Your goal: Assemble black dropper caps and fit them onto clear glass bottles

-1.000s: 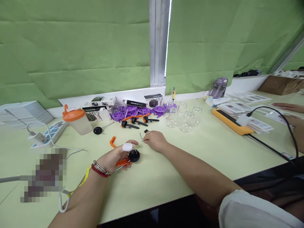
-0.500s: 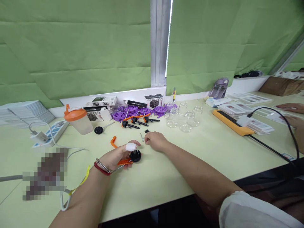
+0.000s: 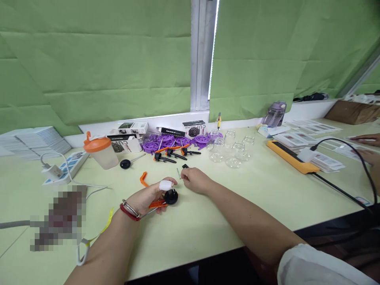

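Note:
My left hand (image 3: pixel 147 198) is closed on a small assembly: a black round knob (image 3: pixel 171 196) with an orange clip (image 3: pixel 156 204) and a thin metal rod. Its thumb wears a white bandage. My right hand (image 3: pixel 196 180) rests just right of it on the pale green table (image 3: pixel 261 190), fingers pinched together at a small metal pin (image 3: pixel 178 173); a small black piece (image 3: pixel 185 166) lies just beyond. A loose orange clip (image 3: pixel 143 179) lies left of my left hand.
Purple wheels (image 3: pixel 166 141), black-and-orange rod parts (image 3: pixel 169 155), clear glass jars (image 3: pixel 231 148), small boxes (image 3: pixel 130 136) and an orange-lidded cup (image 3: pixel 101 152) line the back. A power strip (image 3: pixel 63 168) sits left, an orange strip (image 3: pixel 289 155) with black cable right. Another person's hands (image 3: pixel 371 148) show far right.
Both hands have stayed nearly still; the camera view has shifted slightly, so everything sits a little further right and lower in the picture.

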Action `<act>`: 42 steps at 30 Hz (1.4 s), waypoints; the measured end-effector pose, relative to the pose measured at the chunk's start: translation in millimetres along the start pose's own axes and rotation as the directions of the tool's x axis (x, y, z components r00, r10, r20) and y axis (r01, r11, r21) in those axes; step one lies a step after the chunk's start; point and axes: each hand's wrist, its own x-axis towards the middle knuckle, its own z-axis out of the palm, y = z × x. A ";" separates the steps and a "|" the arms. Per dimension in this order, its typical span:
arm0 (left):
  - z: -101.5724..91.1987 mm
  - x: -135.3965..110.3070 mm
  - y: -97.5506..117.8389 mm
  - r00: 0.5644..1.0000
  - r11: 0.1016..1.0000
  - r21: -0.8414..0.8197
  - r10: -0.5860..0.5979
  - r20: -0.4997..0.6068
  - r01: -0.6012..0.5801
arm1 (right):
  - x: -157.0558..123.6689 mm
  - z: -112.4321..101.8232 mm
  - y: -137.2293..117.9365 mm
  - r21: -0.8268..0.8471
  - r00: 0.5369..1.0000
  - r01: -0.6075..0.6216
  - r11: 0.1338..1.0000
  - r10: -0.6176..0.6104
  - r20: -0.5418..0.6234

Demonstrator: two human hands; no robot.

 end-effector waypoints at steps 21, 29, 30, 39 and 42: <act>-0.4 3.1 -1.0 0.999 0.996 0.072 0.043 0.011 -0.044 | -18.4 -6.9 -31.7 0.912 0.986 -0.164 0.376 0.059 0.154; 2.2 0.4 1.9 0.997 0.995 0.079 0.061 0.040 -0.064 | -24.3 -13.1 -32.6 0.902 0.974 -0.209 0.378 -0.003 0.227; 1.8 0.4 1.5 0.997 0.995 0.080 0.063 0.050 -0.067 | -24.3 -13.1 -31.8 0.898 0.974 -0.204 0.389 -0.013 0.227; -1.5 4.9 -3.3 0.998 0.994 0.089 0.056 0.018 -0.057 | -14.0 -7.8 -32.6 0.728 0.991 0.054 0.684 -0.124 0.043; -0.5 5.3 -2.4 0.999 0.995 0.094 0.044 0.002 -0.044 | -10.8 -11.4 -36.2 0.633 0.979 0.162 0.757 -0.204 -0.007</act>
